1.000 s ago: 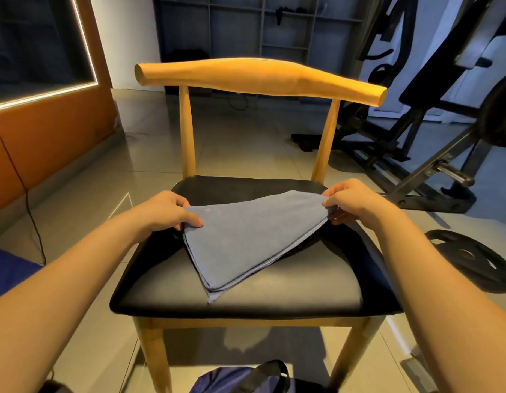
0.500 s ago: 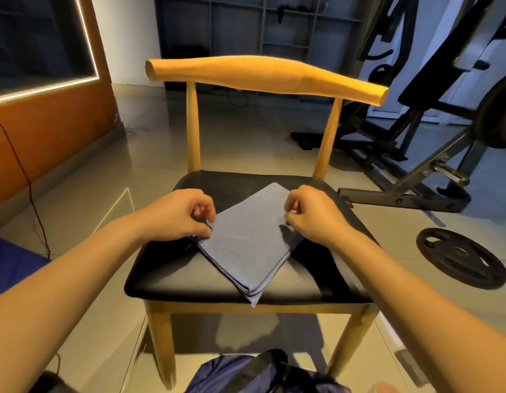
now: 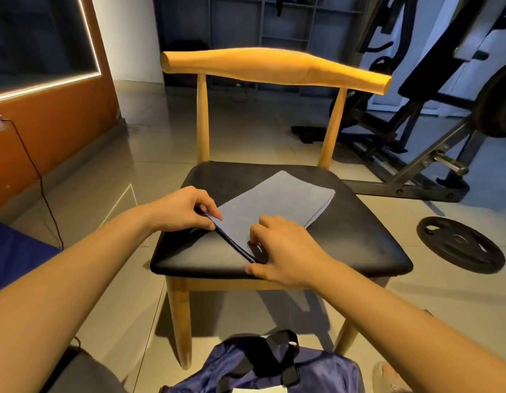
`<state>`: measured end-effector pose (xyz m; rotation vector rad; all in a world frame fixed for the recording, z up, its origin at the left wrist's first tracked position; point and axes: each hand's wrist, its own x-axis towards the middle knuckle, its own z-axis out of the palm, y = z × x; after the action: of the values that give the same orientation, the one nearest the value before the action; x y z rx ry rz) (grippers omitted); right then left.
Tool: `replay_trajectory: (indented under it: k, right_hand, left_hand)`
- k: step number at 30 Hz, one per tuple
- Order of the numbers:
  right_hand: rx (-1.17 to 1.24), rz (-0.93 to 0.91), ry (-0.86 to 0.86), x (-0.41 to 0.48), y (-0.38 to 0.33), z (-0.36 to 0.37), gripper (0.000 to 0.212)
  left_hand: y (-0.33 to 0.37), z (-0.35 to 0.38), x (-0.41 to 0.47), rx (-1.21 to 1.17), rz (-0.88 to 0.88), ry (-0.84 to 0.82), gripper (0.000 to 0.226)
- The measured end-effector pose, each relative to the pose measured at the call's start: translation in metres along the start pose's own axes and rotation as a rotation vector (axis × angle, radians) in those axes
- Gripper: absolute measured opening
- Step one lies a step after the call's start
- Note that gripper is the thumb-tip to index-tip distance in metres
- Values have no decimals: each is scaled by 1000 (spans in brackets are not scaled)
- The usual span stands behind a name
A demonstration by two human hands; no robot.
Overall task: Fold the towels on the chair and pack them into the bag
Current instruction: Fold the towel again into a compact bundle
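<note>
Main risk: the stacked layers of the folded towel (image 3: pixel 277 205) could splay or slip when it is lifted, since it is held only along its near-left edge and the far end lies free on the slick black chair seat (image 3: pixel 359 245). A one-sided lift would likely let the fold open up. Second risk: the towel is set diagonally, with its near corner close to the seat's front edge, so a drag toward the bottom of the frame could pull it off onto the floor short of the bag (image 3: pixel 274 370), which sits on the floor at bottom centre with its opening not clearly visible. The left hand (image 3: pixel 183 209), centre-left, is closed in a pinch, with the towel's left corner clamped between thumb and forefinger. The right hand (image 3: pixel 283 248), just below centre, is curled, with bent fingertips set on the near corner and the thumb laid along the seat's front edge. Whether layers are actually gripped there cannot be told.
</note>
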<state>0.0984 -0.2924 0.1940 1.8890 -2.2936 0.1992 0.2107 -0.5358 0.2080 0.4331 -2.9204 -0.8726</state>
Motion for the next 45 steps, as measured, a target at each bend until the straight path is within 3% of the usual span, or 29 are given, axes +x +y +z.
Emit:
replay_trajectory:
  k: [4,8,13,16,21,26,28,31,33,37,40,45]
  right_hand:
    - [-43,-47,38,-5,0,4,23]
    - [10,28,57,-8,0,7,10]
    - [252,220,76,-15,6,-3,10]
    - [317,269,80,-19,8,-6,25]
    - [319,397,73,-19,7,-10,17]
    - [175,359,25,-20,-7,-13,59]
    - [112,355,34,-19,-8,-10,46]
    - [230,407,40,-17,2,-9,20]
    - [377,441,25,-17,11,-11,18]
    - [592,468,25,-17,26,-11,17]
    - [641,454,-5,-16,30,-10,19]
    - [632,478,-83,-14,31,-12,22]
  left_hand:
    - [-4,2,1,64,38,26,10]
    - [0,0,2,59,49,17,5]
    - [12,-5,5,-45,16,-73,7]
    - [17,-7,6,-119,7,-131,12]
    - [19,-2,10,-227,39,-57,11]
    - [20,1,12,-256,41,-22,14]
    - [20,3,13,-259,14,-31,16]
    - [20,5,14,-259,9,-21,14]
    - [19,1,13,-275,19,-36,10]
    - [15,-9,8,-254,7,-151,24]
    - [14,-9,7,-260,-7,-110,10]
    - [12,-4,7,-304,-65,-69,15]
